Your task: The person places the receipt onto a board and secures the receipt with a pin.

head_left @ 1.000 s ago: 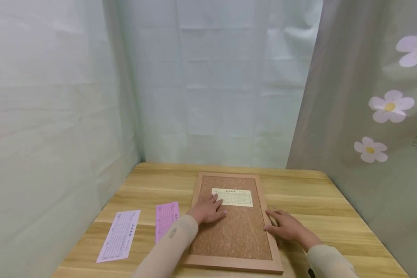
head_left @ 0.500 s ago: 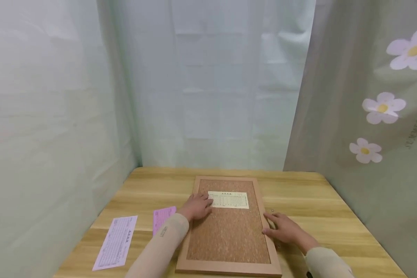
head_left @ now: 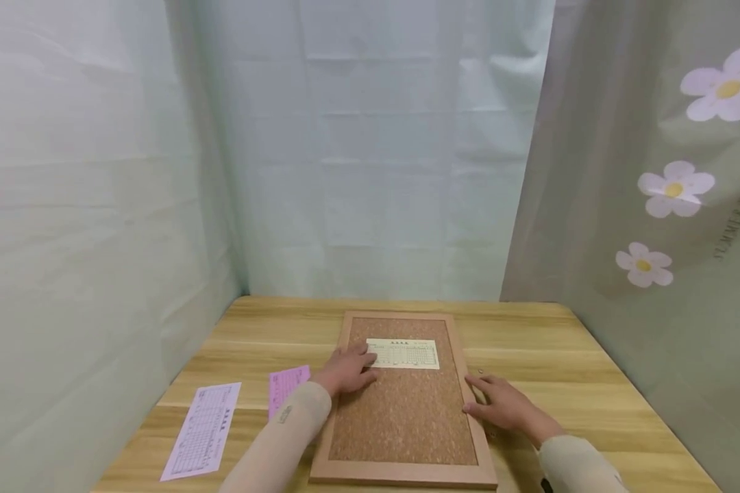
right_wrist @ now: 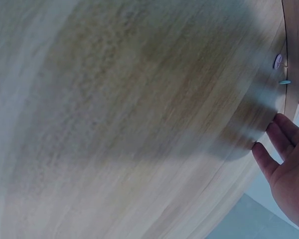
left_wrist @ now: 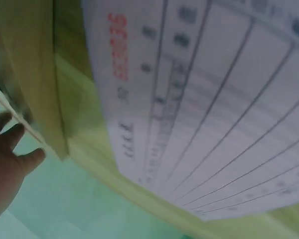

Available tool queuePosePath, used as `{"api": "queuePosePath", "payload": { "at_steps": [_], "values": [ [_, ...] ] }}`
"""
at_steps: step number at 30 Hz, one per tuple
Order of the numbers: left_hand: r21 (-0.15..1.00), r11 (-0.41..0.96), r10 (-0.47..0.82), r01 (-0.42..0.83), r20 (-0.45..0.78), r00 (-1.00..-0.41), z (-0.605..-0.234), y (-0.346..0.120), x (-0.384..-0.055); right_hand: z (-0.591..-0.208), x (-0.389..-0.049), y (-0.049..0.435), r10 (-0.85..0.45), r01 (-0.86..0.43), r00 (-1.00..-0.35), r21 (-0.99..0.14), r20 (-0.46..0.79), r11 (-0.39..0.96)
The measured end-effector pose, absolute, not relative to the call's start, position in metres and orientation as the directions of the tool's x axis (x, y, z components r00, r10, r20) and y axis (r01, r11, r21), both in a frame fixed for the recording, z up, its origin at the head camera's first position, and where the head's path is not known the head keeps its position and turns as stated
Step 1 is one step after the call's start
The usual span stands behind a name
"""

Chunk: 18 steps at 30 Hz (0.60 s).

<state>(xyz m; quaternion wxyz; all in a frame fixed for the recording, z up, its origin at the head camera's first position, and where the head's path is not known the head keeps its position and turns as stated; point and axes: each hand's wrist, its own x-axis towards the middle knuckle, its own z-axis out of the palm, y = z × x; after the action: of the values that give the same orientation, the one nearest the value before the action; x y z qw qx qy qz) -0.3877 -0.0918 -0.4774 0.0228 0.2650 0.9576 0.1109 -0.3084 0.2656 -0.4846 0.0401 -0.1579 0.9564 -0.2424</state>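
Note:
In the head view a wood-framed cork board [head_left: 407, 418] lies flat on the table. A pale yellow printed slip [head_left: 403, 354] rests on its upper part, set crosswise. My left hand [head_left: 347, 371] reaches over the board's left side, fingers spread, with fingertips at the slip's left end. On the opposite side, my right hand [head_left: 504, 405] touches the right frame rail with fingertips and thumb. The right wrist view has those fingers [right_wrist: 266, 159] extended beside the frame. A pink-purple pin head [right_wrist: 278, 61] and a teal one [right_wrist: 285, 82] lie close to the frame edge.
Left of the board lie a pink printed slip [head_left: 288, 389], partly hidden by my left sleeve, and a pale lilac printed slip [head_left: 202, 431]. The wooden table [head_left: 549, 356] is enclosed by light curtains [head_left: 376, 171], with flowers printed on the right one.
My left hand has drawn leftward from over the slip and cork to the slip's left end. My right hand stays at the frame rail. The head view has shifted slightly.

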Motion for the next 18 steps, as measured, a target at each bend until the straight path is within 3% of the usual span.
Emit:
{"api": "queuePosePath", "payload": {
  "at_steps": [8,18],
  "values": [
    [0.318,0.871,0.374,0.374,0.066,-0.925,-0.483,-0.101,-0.401,-0.491,-0.304,0.268,-0.318,-0.289,-0.948,-0.479,0.021,0.829],
    [0.407,0.84,0.402,0.359,-0.024,-0.915,-0.478,-0.1,-0.41,-0.485,-0.312,0.266,-0.309,-0.294,-0.949,-0.514,0.058,0.806]
  ]
}}
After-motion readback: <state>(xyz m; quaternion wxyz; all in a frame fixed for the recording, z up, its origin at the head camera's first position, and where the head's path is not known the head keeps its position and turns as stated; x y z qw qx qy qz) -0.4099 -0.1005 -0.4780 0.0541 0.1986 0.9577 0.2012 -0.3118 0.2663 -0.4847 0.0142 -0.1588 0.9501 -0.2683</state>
